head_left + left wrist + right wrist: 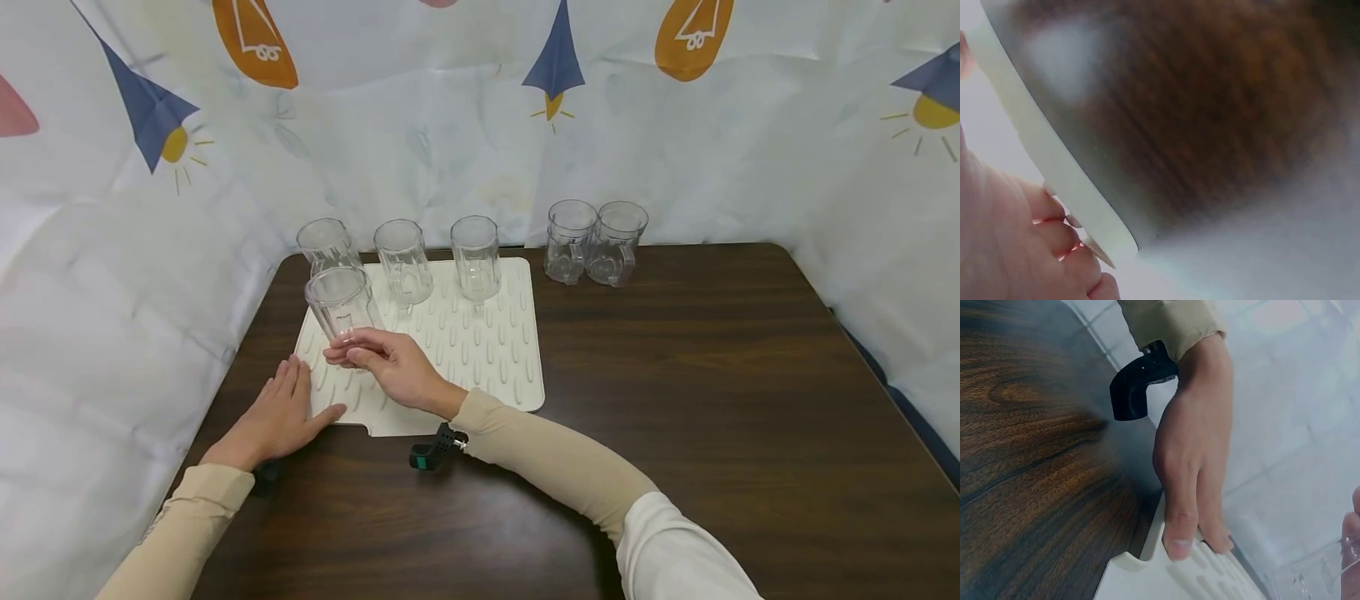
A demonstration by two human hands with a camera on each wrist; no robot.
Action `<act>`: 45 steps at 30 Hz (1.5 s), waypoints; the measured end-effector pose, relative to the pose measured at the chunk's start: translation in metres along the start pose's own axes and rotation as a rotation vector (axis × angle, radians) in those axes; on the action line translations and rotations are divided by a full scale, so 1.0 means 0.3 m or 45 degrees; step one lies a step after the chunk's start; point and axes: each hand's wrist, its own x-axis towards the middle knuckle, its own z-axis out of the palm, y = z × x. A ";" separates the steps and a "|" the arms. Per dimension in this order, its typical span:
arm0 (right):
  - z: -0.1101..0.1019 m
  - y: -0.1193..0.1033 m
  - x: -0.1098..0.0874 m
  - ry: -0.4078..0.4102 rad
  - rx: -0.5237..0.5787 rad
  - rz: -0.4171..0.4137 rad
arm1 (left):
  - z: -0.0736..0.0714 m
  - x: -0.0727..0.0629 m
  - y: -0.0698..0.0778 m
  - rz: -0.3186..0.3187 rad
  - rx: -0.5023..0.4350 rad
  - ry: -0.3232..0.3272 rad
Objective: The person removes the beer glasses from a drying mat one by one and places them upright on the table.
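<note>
My right hand (401, 371) grips a clear glass mug (339, 302) near its base, above the left part of a white ridged drying mat (517, 358). The mug's mouth faces up; whether its base touches the mat I cannot tell. Flat on the mat's left front edge rests my left hand (273, 421), fingers straight and thumb spread. Behind the held mug stands another glass mug (327, 240), partly hidden by it. Two more, a middle mug (405, 262) and a right mug (476, 258), are upright along the mat's back. The right wrist view catches right-hand fingertips (1350, 562) against glass.
Two glass mugs, one (570, 242) beside the other (621, 242), stand close together on the dark wooden table (675, 400), right of the mat. A white patterned cloth (420, 125) hangs behind the table and along both sides.
</note>
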 end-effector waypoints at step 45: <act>-0.202 -0.135 -0.180 -0.005 -0.117 -0.004 | -0.145 0.076 0.228 0.144 -0.411 0.105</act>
